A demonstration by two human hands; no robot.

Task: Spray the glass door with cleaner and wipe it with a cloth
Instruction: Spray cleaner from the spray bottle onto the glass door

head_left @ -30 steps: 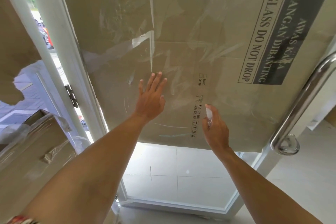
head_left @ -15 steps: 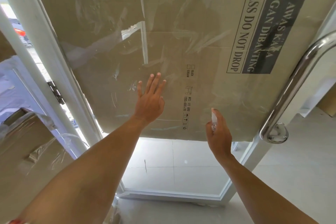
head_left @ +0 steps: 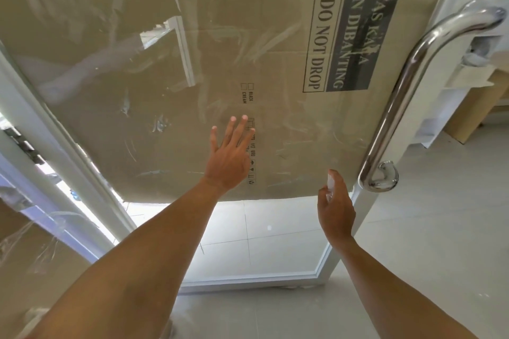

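Plainly, from the head view, the glass door [head_left: 275,237] stands right in front of me, with its steel pull handle [head_left: 396,107] on the right. My left hand [head_left: 230,157] lies flat on the pane, fingers straight and spread, gripping nothing. My right hand [head_left: 336,209], lower and near the handle, is curled round a small spray bottle [head_left: 331,183] with the forefinger on its top. I judge the pane stiff, heavy to swing, slick once wet and breakable, so I would steady it with a flat palm or take it by the handle, never by its edge. The bottle looks light and needs only a modest grip. No cloth shows. Smears and streaks cross the glass. Behind it stands a sheet of cardboard [head_left: 110,36] printed sideways: "GLASS DO NOT DROP", beside it "AWAS KACA JANGAN DIBANTING" on a dark band, and small tick-boxes marked "BLACK" and "CREAM". The finer print beside my left hand I cannot read.
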